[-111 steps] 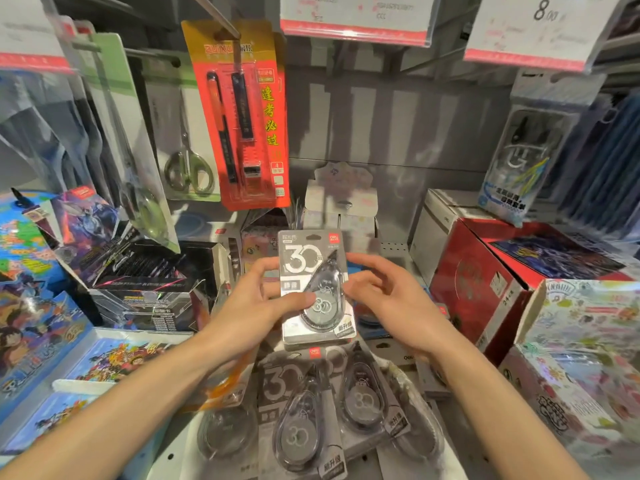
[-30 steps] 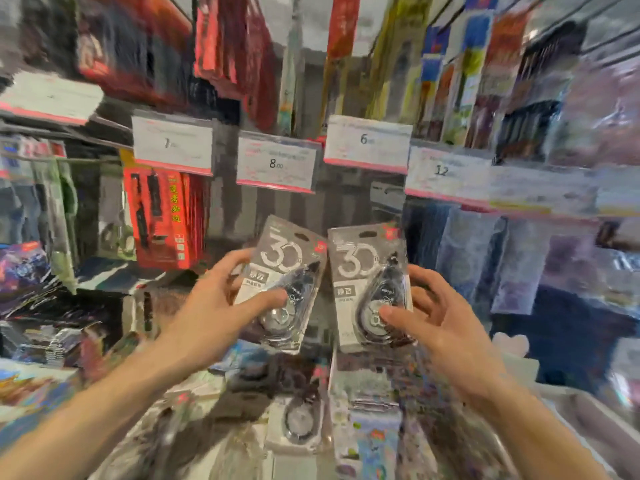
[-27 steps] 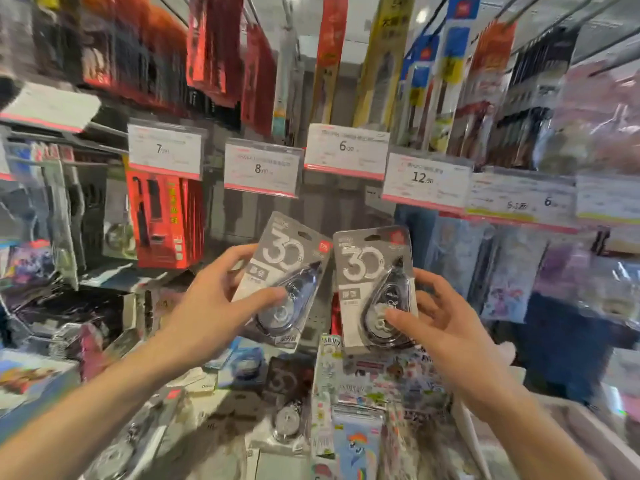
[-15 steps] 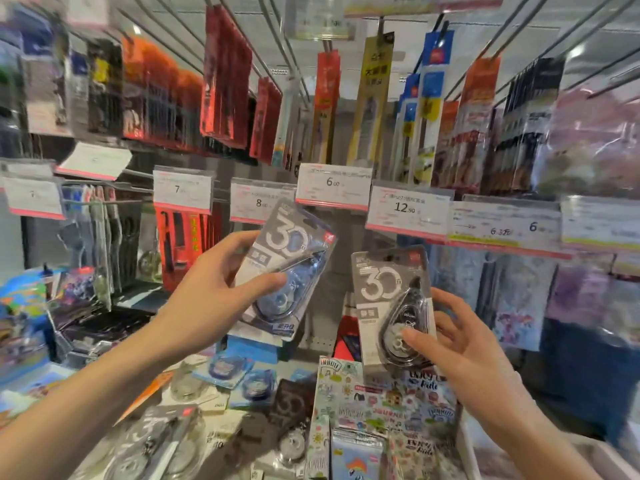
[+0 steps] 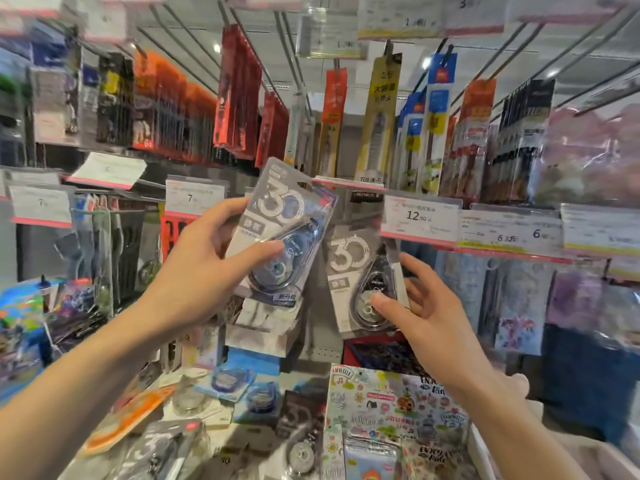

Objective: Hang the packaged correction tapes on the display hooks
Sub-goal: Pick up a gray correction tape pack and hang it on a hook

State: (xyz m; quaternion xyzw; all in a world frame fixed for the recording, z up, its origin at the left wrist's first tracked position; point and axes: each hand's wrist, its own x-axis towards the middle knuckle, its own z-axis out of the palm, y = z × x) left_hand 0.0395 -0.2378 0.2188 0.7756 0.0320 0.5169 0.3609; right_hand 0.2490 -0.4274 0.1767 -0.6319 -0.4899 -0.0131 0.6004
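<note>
Left hand (image 5: 194, 271) grips one pack (image 5: 280, 230), tilted, raised toward the price tags (image 5: 420, 218) — right hand (image 5: 426, 313) pinches a second pack (image 5: 363, 282) just beside it, lower. Risk: no hook tip shows clearly, so the hang hole could miss and the pack drop onto the cluttered counter (image 5: 214, 427).

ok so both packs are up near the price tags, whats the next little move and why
Probably ease the tilted pack in the left hand up and straighten it, so its hang hole meets a hook. It sits highest, by the tags; the right hand holds its pack lower.
</note>
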